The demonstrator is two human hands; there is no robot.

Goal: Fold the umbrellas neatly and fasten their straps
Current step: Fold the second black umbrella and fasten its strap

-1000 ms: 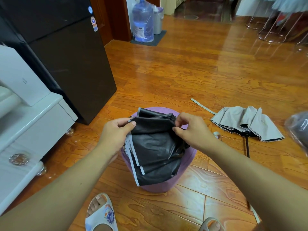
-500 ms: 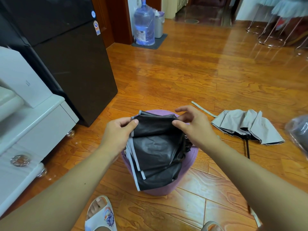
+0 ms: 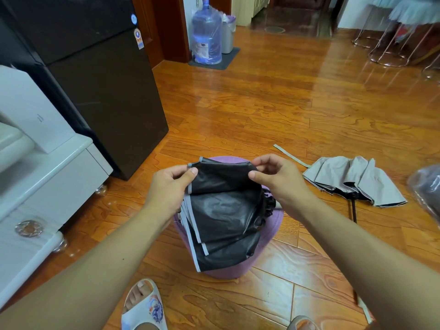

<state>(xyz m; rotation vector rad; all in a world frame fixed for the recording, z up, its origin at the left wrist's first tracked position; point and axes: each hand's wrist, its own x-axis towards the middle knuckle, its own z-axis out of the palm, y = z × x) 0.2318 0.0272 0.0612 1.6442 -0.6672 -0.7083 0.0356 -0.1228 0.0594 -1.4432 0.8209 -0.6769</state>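
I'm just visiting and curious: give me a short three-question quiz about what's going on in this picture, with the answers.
1. True or false: both hands pinch the top fold of the black umbrella.
2. What does the black umbrella rest on? A) the bare floor B) a purple stool C) the white cabinet
3. Fill in: the grey umbrella lies on the floor to the person's ____ side.

Key
1. True: the left hand and right hand each pinch an end of the fold.
2. B, the purple stool.
3. Right; its strap lies loose, not fastened.
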